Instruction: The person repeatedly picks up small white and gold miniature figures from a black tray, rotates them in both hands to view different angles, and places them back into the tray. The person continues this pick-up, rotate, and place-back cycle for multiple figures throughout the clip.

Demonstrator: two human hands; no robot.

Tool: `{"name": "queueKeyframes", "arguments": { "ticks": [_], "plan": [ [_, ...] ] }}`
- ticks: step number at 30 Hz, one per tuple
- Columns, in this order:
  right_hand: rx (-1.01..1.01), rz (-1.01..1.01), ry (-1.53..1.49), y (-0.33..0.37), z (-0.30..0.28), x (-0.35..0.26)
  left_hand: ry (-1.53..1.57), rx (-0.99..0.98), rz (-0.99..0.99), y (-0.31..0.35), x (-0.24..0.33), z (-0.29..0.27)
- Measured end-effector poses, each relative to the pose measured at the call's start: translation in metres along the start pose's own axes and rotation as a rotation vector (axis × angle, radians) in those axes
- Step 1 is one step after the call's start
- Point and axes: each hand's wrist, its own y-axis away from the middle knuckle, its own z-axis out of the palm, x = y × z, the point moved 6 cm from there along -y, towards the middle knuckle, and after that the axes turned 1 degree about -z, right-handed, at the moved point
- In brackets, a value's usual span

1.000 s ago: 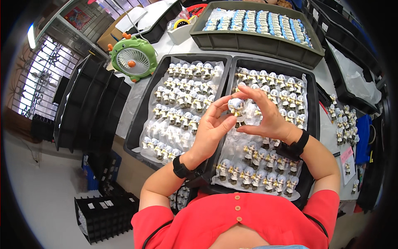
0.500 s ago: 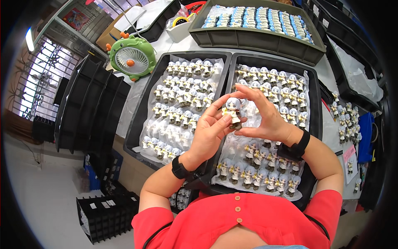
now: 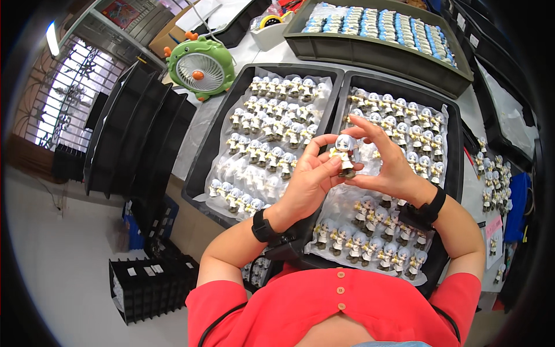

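A small figurine (image 3: pixel 345 155) with pale blue-grey hair, a white outfit and dark boots stands upright between my hands, above the right-hand tray. My left hand (image 3: pixel 313 179) pinches it from the left side, thumb across its front. My right hand (image 3: pixel 393 165) curves around its right side, fingertips at the head and thumb by the boots; part of that contact is hidden. Beneath my hands, the right tray (image 3: pixel 457 133) holds rows of similar figurines on clear plastic sheeting. Beside it, the left tray (image 3: pixel 199 165) carries more rows, some covered by sheeting.
A grey-green bin (image 3: pixel 376 62) of blue-and-white pieces stands at the back. A green fan (image 3: pixel 202 68) sits at the back left, near stacked black trays (image 3: pixel 139 136). Loose figurines (image 3: pixel 496 182) and a blue pouch (image 3: pixel 520 211) lie at right. A black crate (image 3: pixel 153 289) rests on the floor.
The whole view has shifted, so the trays, the fan and my hands appear farther right. My hands keep nearly the same hold on the figurine.
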Motion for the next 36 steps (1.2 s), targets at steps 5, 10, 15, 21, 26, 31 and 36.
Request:
{"name": "queueKeyframes", "arguments": {
  "ticks": [5, 10, 15, 21, 26, 31, 36],
  "plan": [
    [-0.065, 0.035, 0.005, -0.002, 0.001, -0.003, -0.221, 0.173, 0.08, 0.005, 0.004, -0.004],
    [-0.089, -0.072, 0.122, -0.003, 0.003, -0.005, -0.31, 0.125, 0.047, 0.003, 0.001, -0.002],
    [-0.077, -0.135, 0.147, -0.003, 0.006, -0.012, -0.342, 0.071, 0.068, 0.003, 0.002, 0.005],
    [-0.055, -0.076, -0.001, 0.001, 0.008, -0.014, -0.155, 0.01, -0.051, 0.001, -0.002, 0.008],
    [-0.043, -0.008, -0.116, 0.002, 0.004, -0.012, 0.048, -0.094, -0.096, -0.002, 0.0, 0.011],
    [-0.064, -0.003, -0.188, 0.004, 0.007, -0.009, 0.072, -0.142, -0.151, -0.003, -0.002, 0.014],
    [-0.076, 0.017, -0.205, 0.004, 0.008, -0.006, 0.095, -0.14, -0.162, -0.002, 0.0, 0.015]
  ]
}}
